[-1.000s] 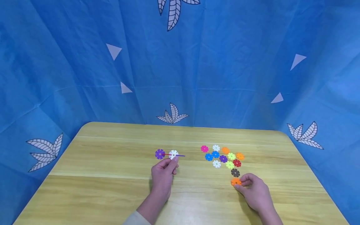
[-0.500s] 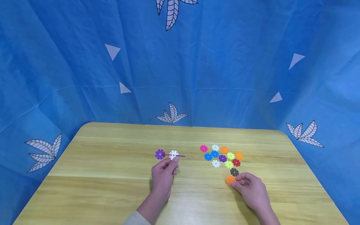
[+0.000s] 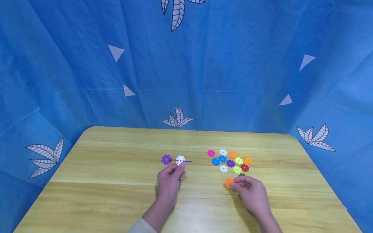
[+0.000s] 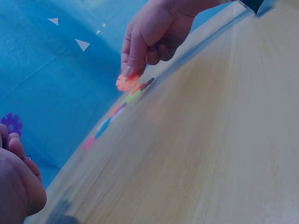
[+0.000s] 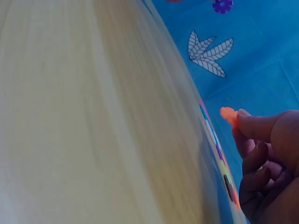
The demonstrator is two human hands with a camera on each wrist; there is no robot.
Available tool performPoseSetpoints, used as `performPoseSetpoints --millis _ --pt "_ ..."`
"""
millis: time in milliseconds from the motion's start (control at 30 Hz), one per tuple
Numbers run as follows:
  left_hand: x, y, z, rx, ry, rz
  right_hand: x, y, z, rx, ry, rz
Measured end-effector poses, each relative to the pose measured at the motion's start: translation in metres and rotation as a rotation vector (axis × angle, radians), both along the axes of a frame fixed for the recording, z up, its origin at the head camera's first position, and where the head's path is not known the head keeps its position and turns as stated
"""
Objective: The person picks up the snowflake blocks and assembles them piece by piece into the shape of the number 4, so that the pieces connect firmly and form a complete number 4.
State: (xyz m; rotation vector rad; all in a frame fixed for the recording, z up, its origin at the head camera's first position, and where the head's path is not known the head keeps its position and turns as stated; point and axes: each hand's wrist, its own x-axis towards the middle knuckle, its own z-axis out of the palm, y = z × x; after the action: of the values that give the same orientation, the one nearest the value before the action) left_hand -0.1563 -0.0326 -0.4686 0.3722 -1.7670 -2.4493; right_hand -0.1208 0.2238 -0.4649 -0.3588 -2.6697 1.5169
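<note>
Near the table's middle, my left hand [image 3: 169,184] pinches a joined row of notched plastic discs by the white disc [image 3: 180,160]. A purple disc [image 3: 166,159] stands face-on at the row's left end. Between these two a red disc [image 3: 174,160] shows edge-on, and another purple disc [image 3: 188,161] sticks out edge-on at the right. My right hand [image 3: 253,194] pinches a loose orange disc [image 3: 229,183] between thumb and fingers. In the left wrist view this orange disc [image 4: 126,83] appears raised above the tabletop.
Loose notched discs lie in a cluster beyond my right hand, among them a pink disc [image 3: 211,153], a red one [image 3: 244,167] and blue ones. A dark brown disc [image 3: 242,175] is partly covered by the right hand. Behind the wooden table [image 3: 102,200] hangs a blue cloth [image 3: 233,64].
My right hand has carried the orange disc leftward and slightly away from me, and now partly covers the brown disc. The left hand and its joined discs have stayed in place.
</note>
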Motion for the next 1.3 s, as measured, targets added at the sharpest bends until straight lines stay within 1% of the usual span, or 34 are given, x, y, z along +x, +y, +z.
performPoseSetpoints --millis 167,400,567,767,1033,1300 --pt "0.001 0.001 0.0 0.01 0.006 0.008 -0.001 -0.01 0.0 -0.025 0.011 0.016" --pt "0.002 0.002 0.002 -0.006 -0.012 0.016 -0.004 -0.024 0.002 -0.081 -0.003 0.026" --pt "0.003 0.003 0.001 -0.007 -0.013 0.011 -0.008 -0.033 0.002 -0.112 0.011 0.042" --pt "0.003 0.003 -0.001 -0.028 -0.016 0.003 -0.012 -0.043 0.003 -0.186 0.026 0.064" --pt "0.004 0.003 -0.001 -0.044 -0.027 -0.007 -0.014 -0.053 0.006 -0.231 0.037 0.06" --pt "0.006 0.004 0.002 -0.009 -0.039 -0.02 -0.017 -0.062 0.007 -0.294 0.084 0.057"
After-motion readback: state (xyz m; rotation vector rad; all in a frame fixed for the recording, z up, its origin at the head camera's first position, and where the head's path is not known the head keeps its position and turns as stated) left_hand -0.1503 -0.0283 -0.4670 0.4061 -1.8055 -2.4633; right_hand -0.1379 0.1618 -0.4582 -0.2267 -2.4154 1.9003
